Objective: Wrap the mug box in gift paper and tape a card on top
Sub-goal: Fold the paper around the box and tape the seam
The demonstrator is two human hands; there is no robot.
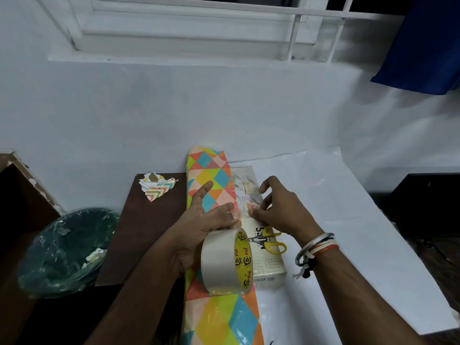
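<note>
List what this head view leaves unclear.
White mug box: print partly covered by right hand and yellow-handled scissors.
Scissors' blades: partly behind the pale tape roll held by left hand.
Triangle-patterned multicoloured gift paper: near end cut off by bottom edge.
What right hand pinches: blurred, too small.

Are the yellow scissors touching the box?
Touching. The head view shows the scissors lying flat on top of the box, with the blades and yellow handles resting on its printed face.

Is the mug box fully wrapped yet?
No. The mug box is mostly bare: gift paper covers only its left edge; its printed white top shows.
</note>
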